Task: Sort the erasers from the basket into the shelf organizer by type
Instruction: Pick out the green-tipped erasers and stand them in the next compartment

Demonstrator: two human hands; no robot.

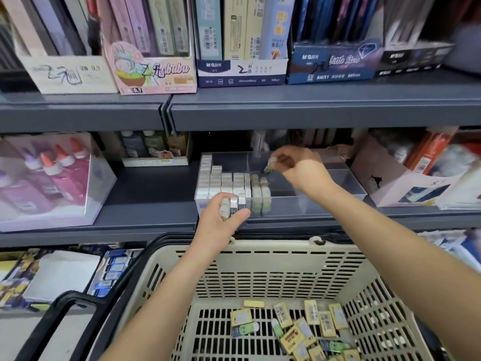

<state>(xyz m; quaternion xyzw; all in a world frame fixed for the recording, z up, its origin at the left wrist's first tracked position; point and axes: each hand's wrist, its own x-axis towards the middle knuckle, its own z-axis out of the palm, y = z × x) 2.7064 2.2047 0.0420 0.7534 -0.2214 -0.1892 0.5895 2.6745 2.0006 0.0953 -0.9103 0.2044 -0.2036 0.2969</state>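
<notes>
Clear acrylic organizer (335,183) on mid shelf (151,194). L part packed w/ white rows (221,183), green row (260,191) just beside them, more compartments off to the R.

Step in hand: placing, type by type.

R hand (299,168) over organizer, up and just R of green row. Thumb + fingertips pinched on one green eraser (269,166). Pc tilted, hanging below the pinch on the side toward the green row. Apart from the stock, not yet set down.

L hand (221,220) at front L corner of organizer, fingers curled round a small stack (230,204). Approx 2–3 pcs, exact count unclear. Prob. a reserve for the next placements.

Basket (260,246) below shelf, rim near L wrist. Loose pile (307,327) on its floor, mostly yellow, some green/blue. Plenty left, so well short of done by the look of it.

Next move, as judged: lower R hand, turn pc upright, seat it at the end of the green row w/ same facing, then let go w/o tipping neighbours. Calls for a fine wrist turn and a slow release. After that, check type of next pc from L stack before choosing a row. Yellow type w/o a visible row yet, so prob. a fresh compartment.
</notes>
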